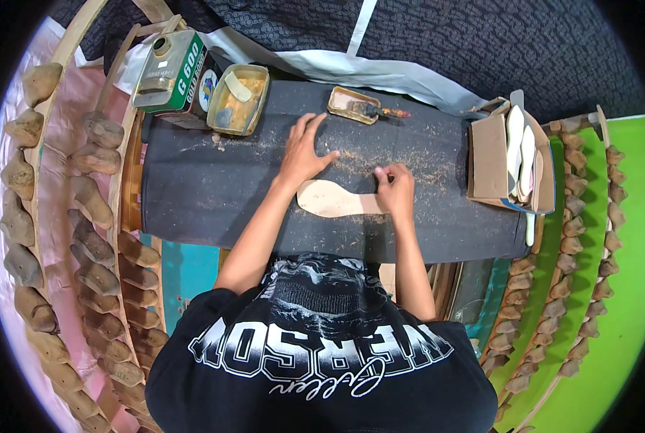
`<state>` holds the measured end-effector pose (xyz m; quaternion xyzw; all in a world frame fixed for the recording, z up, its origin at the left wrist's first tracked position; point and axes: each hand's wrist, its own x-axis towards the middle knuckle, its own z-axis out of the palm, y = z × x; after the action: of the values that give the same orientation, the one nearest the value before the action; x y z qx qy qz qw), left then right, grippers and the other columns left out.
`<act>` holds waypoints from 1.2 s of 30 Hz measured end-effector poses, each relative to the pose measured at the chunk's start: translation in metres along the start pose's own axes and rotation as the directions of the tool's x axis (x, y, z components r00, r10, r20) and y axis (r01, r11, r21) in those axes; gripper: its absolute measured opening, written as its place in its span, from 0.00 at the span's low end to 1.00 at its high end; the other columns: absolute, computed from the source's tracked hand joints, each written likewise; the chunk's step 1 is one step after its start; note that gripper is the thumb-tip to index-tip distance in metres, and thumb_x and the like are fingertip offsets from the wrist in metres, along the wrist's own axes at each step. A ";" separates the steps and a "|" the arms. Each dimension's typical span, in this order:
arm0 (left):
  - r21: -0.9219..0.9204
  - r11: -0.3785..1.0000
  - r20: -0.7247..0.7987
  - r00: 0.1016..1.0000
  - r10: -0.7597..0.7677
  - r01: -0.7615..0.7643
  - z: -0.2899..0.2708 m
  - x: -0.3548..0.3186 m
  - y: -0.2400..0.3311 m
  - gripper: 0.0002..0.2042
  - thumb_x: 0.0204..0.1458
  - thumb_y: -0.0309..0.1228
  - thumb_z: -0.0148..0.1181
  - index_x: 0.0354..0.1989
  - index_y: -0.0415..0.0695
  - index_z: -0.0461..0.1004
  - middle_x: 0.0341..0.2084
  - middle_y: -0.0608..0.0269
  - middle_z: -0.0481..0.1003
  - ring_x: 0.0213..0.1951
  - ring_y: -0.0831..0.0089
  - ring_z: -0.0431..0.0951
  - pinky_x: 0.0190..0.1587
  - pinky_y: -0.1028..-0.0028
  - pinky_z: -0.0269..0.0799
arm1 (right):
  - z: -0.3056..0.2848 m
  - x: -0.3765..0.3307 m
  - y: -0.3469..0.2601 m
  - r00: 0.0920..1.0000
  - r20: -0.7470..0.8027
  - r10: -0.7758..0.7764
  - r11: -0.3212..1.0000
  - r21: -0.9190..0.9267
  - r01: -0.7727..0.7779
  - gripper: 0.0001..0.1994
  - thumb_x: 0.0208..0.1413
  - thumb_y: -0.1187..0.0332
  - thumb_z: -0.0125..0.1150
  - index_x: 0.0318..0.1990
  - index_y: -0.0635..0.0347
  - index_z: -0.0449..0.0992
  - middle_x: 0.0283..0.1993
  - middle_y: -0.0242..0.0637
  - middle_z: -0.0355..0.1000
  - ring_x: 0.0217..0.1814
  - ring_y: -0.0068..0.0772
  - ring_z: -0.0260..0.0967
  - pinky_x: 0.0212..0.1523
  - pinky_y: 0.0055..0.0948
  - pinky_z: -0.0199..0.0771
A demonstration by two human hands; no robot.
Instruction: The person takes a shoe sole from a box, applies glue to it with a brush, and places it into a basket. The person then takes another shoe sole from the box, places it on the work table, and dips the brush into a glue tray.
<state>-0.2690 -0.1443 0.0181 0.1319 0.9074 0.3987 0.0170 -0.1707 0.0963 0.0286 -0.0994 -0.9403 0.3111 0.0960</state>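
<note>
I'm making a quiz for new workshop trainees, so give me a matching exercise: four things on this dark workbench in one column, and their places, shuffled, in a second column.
Things:
1. flat tan sole-shaped insole
2. green rectangular metal can
3. open brown cardboard box of white insoles
4. small flat tin holding a brush

Places:
A. right end of the bench
B. back left corner
C. under the left hand and right hand
D. back edge, near the middle

Pairs: 1-C, 2-B, 3-A, 4-D
</note>
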 end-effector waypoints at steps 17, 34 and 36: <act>0.006 0.983 -0.004 0.983 0.182 -0.182 0.048 0.033 -0.036 0.54 0.49 0.43 0.78 0.83 0.53 0.49 0.80 0.56 0.56 0.81 0.50 0.50 0.81 0.44 0.42 | 0.058 0.139 -0.018 0.989 -0.045 0.140 0.820 0.565 -0.090 0.09 0.61 0.73 0.74 0.47 0.63 0.83 0.42 0.38 0.83 0.45 0.28 0.82 0.48 0.28 0.81; -0.059 0.971 -0.087 0.970 0.226 -0.231 0.045 0.032 -0.038 0.44 0.52 0.23 0.68 0.80 0.52 0.57 0.81 0.56 0.53 0.80 0.47 0.53 0.80 0.43 0.44 | 0.029 0.138 -0.041 0.983 0.065 -0.169 0.937 0.319 0.140 0.08 0.64 0.81 0.60 0.49 0.65 0.76 0.45 0.55 0.81 0.50 0.59 0.82 0.51 0.44 0.79; -0.040 0.966 -0.075 0.965 0.252 -0.255 0.045 0.031 -0.039 0.41 0.53 0.20 0.64 0.78 0.49 0.59 0.81 0.56 0.53 0.80 0.46 0.52 0.80 0.42 0.44 | 0.026 0.136 -0.044 0.987 0.048 -0.155 0.933 0.335 0.130 0.08 0.64 0.81 0.60 0.49 0.65 0.75 0.45 0.55 0.81 0.50 0.59 0.82 0.51 0.43 0.79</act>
<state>-0.3018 -0.1295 -0.0386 0.2324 0.8730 0.4243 -0.0624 -0.3134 0.0809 0.0511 -0.0018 -0.8822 0.4603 0.0989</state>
